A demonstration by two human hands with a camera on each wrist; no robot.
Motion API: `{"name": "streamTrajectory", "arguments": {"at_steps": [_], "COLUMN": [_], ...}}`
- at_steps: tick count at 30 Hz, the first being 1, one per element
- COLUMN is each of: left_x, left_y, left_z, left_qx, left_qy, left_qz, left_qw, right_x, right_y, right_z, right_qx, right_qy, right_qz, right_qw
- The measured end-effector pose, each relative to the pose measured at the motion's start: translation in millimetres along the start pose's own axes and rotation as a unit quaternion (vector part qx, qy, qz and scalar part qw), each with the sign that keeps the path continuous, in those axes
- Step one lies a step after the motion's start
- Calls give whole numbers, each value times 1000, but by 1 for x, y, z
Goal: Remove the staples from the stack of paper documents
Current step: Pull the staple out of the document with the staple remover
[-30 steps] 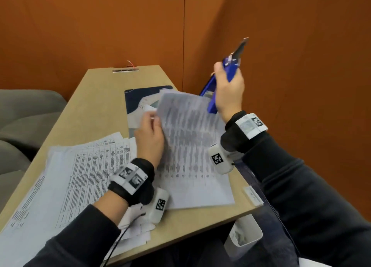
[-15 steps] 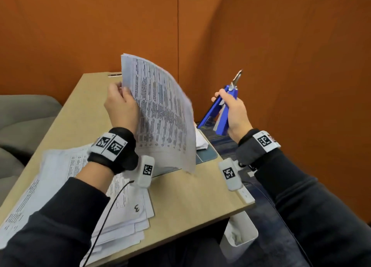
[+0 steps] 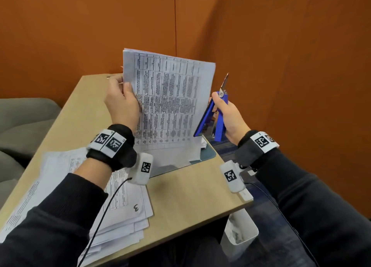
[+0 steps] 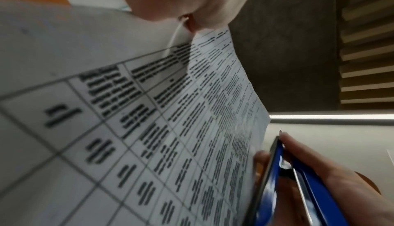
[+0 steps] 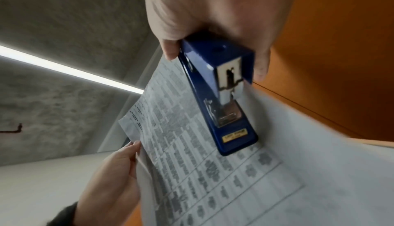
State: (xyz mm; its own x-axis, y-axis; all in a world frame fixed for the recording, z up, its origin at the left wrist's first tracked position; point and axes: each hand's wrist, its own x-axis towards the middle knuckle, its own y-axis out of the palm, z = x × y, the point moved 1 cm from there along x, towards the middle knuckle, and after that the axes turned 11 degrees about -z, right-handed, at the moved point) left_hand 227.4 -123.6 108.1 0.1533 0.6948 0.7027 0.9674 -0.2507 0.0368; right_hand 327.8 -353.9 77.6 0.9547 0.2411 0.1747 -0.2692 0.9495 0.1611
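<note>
My left hand (image 3: 120, 98) grips the left edge of a printed document (image 3: 166, 102) and holds it upright above the desk, table text facing me. The same document (image 4: 149, 120) fills the left wrist view, and it shows as the document (image 5: 192, 162) in the right wrist view. My right hand (image 3: 226, 114) holds a blue stapler (image 3: 212, 116) just right of the sheets, its metal remover tip (image 3: 224, 84) pointing up. The stapler (image 5: 221, 98) has its arms spread apart. No staple is visible.
A loose pile of printed sheets (image 3: 84, 186) lies on the wooden desk (image 3: 190, 196) at the left. A dark pad (image 3: 206, 154) with folded paper sits behind the held document. A white bin (image 3: 241, 234) stands below the desk's right corner. Orange walls close in behind and right.
My left hand lifted the document off the desk and turned it upright to face me. My right hand brought the stapler down and closer to the sheets' right edge.
</note>
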Motion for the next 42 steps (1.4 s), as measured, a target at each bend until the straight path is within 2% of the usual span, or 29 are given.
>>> {"name": "streamTrajectory", "arguments": {"at_steps": [3, 5, 8, 11, 14, 18, 20, 23, 25, 26, 28, 31, 33, 35, 42], "left_x": [-13, -22, -32, -47, -66, -52, -37, -34, -43, -49, -60, -73, -79, -82, -91], "left_y": [2, 1, 0, 1, 3, 5, 7, 11, 13, 16, 22, 29, 31, 32, 31], "left_z": [-6, -13, -21, -18, 0, 5, 0, -10, -18, -19, -21, -21, -21, -21, -27], "left_qx": [-46, -79, -106, -103, -90, -51, -28, -19, -16, -14, -12, -25, -31, -27, -12], "left_qy": [8, 17, 34, 16, -1, -5, 0, 10, 28, 42, 56, 46, 35, 42, 33], "left_qz": [-6, -7, -48, -61, -23, -21, -5, 63, 108, 129, 171, 213, 228, 233, 274], "left_qw": [999, 997, 993, 993, 996, 998, 1000, 998, 994, 991, 984, 976, 973, 971, 961], "right_x": [-4, -5, -8, -13, -16, -15, -14, -15, -13, -10, -3, 9, 11, 14, 14], "right_y": [9, 14, 17, 16, 9, 2, 4, 18, 29, 34, 44, 57, 62, 64, 67], "right_z": [4, 6, 3, -13, -39, -37, -13, 39, 68, 80, 95, 92, 81, 70, 69], "right_qx": [-13, -19, -11, -39, -65, -82, -93, -98, -64, -51, -41, -102, -151, -155, -162], "right_qy": [-24, -56, -106, -102, -75, -94, -172, -350, -402, -399, -355, -281, -257, -248, -271], "right_qz": [20, -10, -37, -42, -44, -70, -133, -231, -264, -262, -220, -138, -109, -99, -139], "right_qw": [999, 998, 994, 993, 994, 990, 972, 903, 874, 877, 908, 944, 948, 951, 938]}}
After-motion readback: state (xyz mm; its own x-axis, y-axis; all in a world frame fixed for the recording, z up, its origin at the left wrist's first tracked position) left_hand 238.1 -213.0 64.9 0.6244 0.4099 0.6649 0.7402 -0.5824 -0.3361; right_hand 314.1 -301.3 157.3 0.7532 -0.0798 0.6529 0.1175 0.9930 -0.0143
